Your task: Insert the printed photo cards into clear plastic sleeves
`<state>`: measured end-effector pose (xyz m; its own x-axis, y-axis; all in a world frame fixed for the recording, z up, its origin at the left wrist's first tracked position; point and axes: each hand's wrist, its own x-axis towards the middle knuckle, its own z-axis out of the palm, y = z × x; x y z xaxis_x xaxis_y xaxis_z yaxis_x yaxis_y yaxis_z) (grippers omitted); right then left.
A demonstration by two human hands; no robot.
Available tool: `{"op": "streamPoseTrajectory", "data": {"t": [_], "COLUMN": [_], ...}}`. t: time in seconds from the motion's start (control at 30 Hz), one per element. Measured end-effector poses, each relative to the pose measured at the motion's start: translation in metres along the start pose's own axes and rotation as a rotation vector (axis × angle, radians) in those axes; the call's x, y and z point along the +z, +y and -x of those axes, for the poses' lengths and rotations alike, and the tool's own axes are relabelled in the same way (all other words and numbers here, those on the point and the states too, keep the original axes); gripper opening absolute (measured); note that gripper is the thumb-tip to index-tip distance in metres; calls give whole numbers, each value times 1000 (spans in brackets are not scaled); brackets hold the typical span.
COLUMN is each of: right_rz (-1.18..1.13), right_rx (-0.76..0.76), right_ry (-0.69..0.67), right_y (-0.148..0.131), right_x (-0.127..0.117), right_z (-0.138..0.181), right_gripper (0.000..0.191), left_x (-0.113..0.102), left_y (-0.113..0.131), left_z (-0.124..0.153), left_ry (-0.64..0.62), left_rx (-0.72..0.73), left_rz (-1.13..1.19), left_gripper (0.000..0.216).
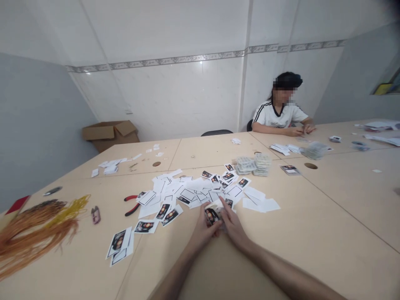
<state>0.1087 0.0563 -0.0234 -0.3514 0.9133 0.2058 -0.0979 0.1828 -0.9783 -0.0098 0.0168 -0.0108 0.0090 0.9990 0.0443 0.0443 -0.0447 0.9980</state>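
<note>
White-tiled room, long pale wooden table [312,216] in joined sections, seated co-worker in a white striped shirt [279,114] across it, brown cardboard box [111,135] on the floor behind. Orange cord bundle [34,233] and red-handled pliers [131,205] lie left of a loose spread of white printed cards [187,191]. Left hand [203,233] and right hand [233,227] meet at the spread's near edge, fingers [225,212] closed on a small printed card stack [212,216].

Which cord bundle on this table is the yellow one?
The thin yellow cord bundle, nearest the red-handled pliers; the orange cord bundles beside it are thicker.
</note>
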Motion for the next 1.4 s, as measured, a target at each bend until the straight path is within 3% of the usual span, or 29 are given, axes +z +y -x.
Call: {"op": "streamPoseTrajectory", "data": {"t": [0.2, 0.67, 1.13, 1.4], "right_rz": [16, -86, -17, -47], "right_rx": [-27, 18, 56, 36], "right_ry": [-47, 57, 57, 53], "right_y": [1, 7, 8, 4], "right_x": [1, -6, -4, -5], "right_z": [1, -6, -7, -6], "right_gripper": [50, 47, 47, 47], "left_x": [0, -9, 3, -6], "left_y": [4, 2, 2, 0], "left_z": [2, 6, 3, 1], "left_ry": [45, -174, -3, -126], "left_rx": [5, -42, -26, -29], "left_rz": [-39, -93, -42, -17], "left_gripper": [51, 61, 49, 47]}}
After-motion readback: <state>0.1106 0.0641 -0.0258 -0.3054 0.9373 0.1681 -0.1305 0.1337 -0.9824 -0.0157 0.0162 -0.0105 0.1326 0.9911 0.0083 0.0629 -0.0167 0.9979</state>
